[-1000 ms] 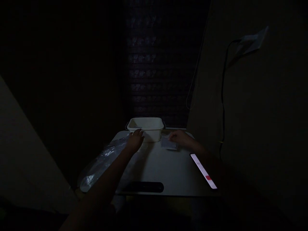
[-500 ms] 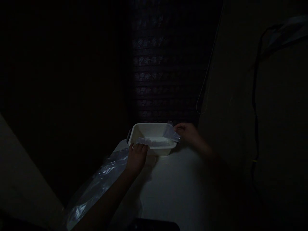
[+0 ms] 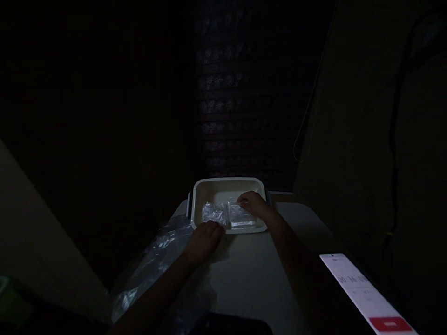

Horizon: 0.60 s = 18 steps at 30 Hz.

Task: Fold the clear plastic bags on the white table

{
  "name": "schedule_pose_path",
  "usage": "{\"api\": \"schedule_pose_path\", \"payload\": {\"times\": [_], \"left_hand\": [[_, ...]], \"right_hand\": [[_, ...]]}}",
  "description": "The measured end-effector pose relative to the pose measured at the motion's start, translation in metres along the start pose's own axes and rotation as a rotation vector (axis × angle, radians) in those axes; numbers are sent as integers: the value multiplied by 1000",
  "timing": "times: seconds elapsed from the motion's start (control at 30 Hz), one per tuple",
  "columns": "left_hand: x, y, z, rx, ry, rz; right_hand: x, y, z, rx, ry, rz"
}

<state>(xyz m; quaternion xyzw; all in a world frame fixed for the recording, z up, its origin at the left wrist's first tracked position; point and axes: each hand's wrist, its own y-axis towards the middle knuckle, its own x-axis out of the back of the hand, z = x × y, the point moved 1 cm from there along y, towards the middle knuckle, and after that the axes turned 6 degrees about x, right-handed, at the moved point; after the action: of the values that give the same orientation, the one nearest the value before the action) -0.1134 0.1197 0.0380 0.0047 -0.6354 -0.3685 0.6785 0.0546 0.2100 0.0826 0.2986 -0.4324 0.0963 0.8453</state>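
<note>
A cream-coloured basin (image 3: 228,182) stands at the far end of a pale table. Inside it lie clear plastic packets in two groups, a left one (image 3: 213,212) and a right one (image 3: 240,218). My left hand (image 3: 206,236) rests at the basin's near rim with its fingers curled over it. Reaching into the basin, my right hand (image 3: 254,204) has its fingers pinched at the top of the right-hand packets.
A large clear plastic bag (image 3: 153,260) spreads along the table's left side. A lit phone (image 3: 363,293) showing a timer is at the lower right. A dark object (image 3: 230,324) sits at the bottom edge. The room is very dark.
My right hand has moved left and down into the basin, and the packet it held beside the rim is now inside. The view has tilted, bringing the phone in.
</note>
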Motion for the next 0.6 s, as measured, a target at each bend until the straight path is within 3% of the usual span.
{"api": "schedule_pose_path", "payload": {"times": [0.43,0.6], "left_hand": [[2,-2,-3,-42,-32,-1],[2,-2,-1,-40,-30,-15]], "right_hand": [[-8,-6,-4,-43,5,52],[-1,-6,0,-23,33,-15]]}}
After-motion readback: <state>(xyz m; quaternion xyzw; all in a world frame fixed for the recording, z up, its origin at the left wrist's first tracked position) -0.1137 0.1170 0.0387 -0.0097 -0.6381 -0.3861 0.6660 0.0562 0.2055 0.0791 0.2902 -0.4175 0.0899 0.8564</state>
